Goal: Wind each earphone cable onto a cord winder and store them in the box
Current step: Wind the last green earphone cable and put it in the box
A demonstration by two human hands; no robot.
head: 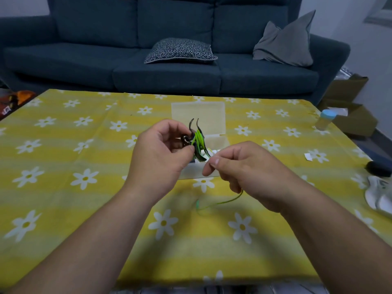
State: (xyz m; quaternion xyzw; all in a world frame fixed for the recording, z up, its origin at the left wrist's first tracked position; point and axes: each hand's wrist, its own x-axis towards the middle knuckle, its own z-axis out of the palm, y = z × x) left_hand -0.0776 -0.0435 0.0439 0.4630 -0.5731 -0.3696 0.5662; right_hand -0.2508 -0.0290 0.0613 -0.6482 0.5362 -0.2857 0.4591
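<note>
— Where's the cord winder (199, 154)?
— At the fingertips of the left hand (161, 153), which curl round it, above the open clear box (199, 113).
— And the green earphone cable (199, 137)?
— Looped round the winder. The right hand (244, 170) pinches its slack just beside, and the tail hangs below that hand.

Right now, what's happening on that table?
A person is partway through winding a green cable onto a dark winder. The left hand grips the winder, which has several turns on it. The right hand pinches the cable just beside it, and a loose tail hangs below that hand. Behind the hands a clear box stands open on the table; the winder is not yet in it.
</note>
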